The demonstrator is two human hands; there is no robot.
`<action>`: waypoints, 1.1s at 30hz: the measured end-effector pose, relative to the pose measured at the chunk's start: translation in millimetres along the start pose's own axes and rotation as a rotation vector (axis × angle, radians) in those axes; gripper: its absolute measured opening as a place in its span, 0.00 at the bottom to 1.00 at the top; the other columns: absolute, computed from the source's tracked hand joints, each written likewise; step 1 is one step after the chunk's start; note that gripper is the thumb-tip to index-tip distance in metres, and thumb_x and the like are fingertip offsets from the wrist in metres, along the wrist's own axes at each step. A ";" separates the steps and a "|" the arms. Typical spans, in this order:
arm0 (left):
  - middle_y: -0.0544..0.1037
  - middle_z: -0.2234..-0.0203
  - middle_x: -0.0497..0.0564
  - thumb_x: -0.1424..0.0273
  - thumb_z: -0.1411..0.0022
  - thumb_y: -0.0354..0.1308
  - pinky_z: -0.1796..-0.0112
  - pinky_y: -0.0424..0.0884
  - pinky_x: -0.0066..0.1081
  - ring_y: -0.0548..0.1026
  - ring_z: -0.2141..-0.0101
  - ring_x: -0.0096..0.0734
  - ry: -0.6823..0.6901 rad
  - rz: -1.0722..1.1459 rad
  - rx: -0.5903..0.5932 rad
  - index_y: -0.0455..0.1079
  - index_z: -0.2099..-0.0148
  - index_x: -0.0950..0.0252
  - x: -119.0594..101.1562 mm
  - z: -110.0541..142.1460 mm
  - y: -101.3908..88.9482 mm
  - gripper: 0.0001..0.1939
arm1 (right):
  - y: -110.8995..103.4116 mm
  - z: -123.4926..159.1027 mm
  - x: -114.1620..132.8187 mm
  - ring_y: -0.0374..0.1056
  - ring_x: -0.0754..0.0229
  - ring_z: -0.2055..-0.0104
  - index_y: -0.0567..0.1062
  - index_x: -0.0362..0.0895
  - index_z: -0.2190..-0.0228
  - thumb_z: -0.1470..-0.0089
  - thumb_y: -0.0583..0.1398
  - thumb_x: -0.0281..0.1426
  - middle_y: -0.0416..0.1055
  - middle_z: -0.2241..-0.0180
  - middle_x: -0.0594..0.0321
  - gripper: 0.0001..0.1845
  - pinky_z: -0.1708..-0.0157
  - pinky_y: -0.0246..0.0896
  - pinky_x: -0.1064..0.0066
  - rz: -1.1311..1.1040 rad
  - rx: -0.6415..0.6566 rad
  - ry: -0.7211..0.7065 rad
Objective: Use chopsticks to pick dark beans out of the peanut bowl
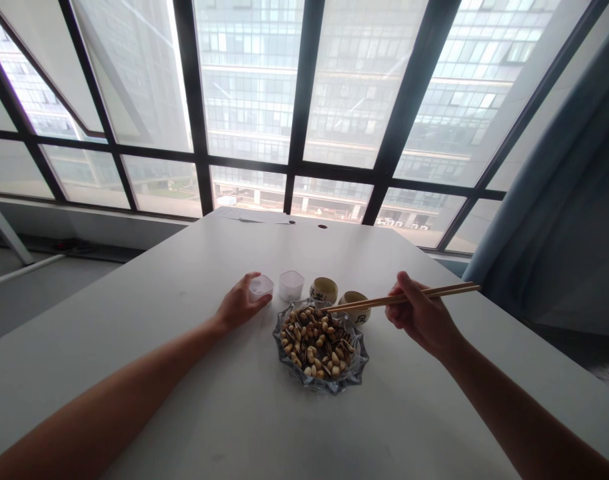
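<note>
My left hand (238,303) is closed around a small clear plastic cup (261,287) on the white table. A second clear plastic cup (291,285) stands just to its right. My right hand (422,317) grips a pair of wooden chopsticks (384,301), whose tips point left over the far rim of a scalloped glass bowl (354,381). Mixed nuts and seeds (312,343), among them peanuts and pistachios, fill the bowl. Behind it sit two small ceramic cups with dark characters, a left one (324,289) and a right one (357,308), the latter partly behind the chopsticks.
The white table (199,400) reaches toward large windows with a dark frame (304,168). Paper sheets (254,216) and two small round holes lie at its far end. A blue-grey curtain (544,193) hangs at the right.
</note>
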State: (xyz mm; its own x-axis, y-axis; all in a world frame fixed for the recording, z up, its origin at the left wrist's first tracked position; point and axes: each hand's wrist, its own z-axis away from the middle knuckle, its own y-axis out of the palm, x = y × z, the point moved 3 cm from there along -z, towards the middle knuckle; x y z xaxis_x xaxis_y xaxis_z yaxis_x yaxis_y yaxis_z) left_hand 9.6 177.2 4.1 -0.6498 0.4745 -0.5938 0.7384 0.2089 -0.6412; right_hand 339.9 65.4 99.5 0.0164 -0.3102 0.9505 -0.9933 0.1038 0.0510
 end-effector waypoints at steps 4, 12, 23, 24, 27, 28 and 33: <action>0.78 0.57 0.57 0.55 0.44 0.60 0.57 0.74 0.40 0.77 0.59 0.43 -0.014 -0.007 0.023 0.63 0.41 0.65 -1.2 0.6 -0.7 0.32 | 0.0 -0.3 0.0 0.61 0.64 0.89 0.71 0.43 0.80 0.54 0.68 0.55 0.67 0.89 0.63 0.28 0.92 0.57 0.76 -0.027 -0.007 0.004; 0.78 0.56 0.57 0.55 0.43 0.60 0.55 0.73 0.41 0.77 0.58 0.43 -0.008 -0.009 0.020 0.63 0.41 0.63 -0.5 0.5 -0.3 0.31 | -0.6 -0.3 -1.0 0.61 0.64 0.89 0.71 0.43 0.79 0.52 0.67 0.54 0.67 0.89 0.63 0.27 0.92 0.57 0.75 -0.016 -0.009 -0.008; 0.78 0.55 0.58 0.55 0.43 0.60 0.55 0.73 0.41 0.77 0.57 0.43 0.006 -0.010 0.011 0.63 0.42 0.64 0.1 0.5 0.6 0.31 | -0.9 0.0 -1.5 0.61 0.64 0.89 0.72 0.42 0.80 0.53 0.68 0.54 0.67 0.89 0.62 0.27 0.92 0.57 0.76 -0.020 -0.029 -0.021; 0.78 0.55 0.58 0.54 0.43 0.60 0.55 0.74 0.41 0.77 0.57 0.43 0.004 -0.013 0.014 0.63 0.42 0.64 0.2 0.5 0.6 0.31 | -1.0 -0.3 -1.4 0.61 0.64 0.89 0.72 0.42 0.80 0.53 0.68 0.54 0.67 0.89 0.62 0.28 0.92 0.56 0.76 -0.019 -0.033 -0.023; 0.78 0.55 0.58 0.54 0.43 0.60 0.56 0.74 0.41 0.77 0.57 0.43 0.007 -0.018 0.018 0.63 0.42 0.64 0.4 0.5 0.4 0.31 | -0.3 -0.3 -0.3 0.61 0.64 0.89 0.72 0.43 0.80 0.53 0.66 0.56 0.67 0.89 0.62 0.28 0.92 0.57 0.75 0.015 -0.032 -0.042; 0.78 0.55 0.58 0.54 0.43 0.60 0.56 0.74 0.41 0.77 0.57 0.43 0.010 -0.019 0.017 0.63 0.42 0.64 0.3 0.5 0.3 0.31 | 0.2 0.4 0.6 0.61 0.63 0.89 0.72 0.43 0.80 0.52 0.66 0.56 0.67 0.89 0.62 0.28 0.91 0.58 0.75 0.037 -0.031 -0.056; 0.78 0.55 0.58 0.55 0.43 0.60 0.55 0.74 0.40 0.77 0.57 0.43 0.013 -0.024 0.018 0.62 0.41 0.63 -0.7 0.8 0.0 0.31 | 5.7 15.4 14.5 0.65 0.63 0.87 0.72 0.44 0.79 0.43 0.61 0.52 0.69 0.86 0.62 0.26 0.88 0.61 0.74 0.273 -0.066 -0.242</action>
State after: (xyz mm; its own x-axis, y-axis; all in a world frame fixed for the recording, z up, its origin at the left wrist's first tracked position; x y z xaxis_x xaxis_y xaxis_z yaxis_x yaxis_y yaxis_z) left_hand 10.0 176.2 4.2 -0.6652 0.4802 -0.5719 0.7189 0.2047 -0.6643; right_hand 332.7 47.0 108.8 -0.2831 -0.4763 0.8324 -0.9479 0.2713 -0.1671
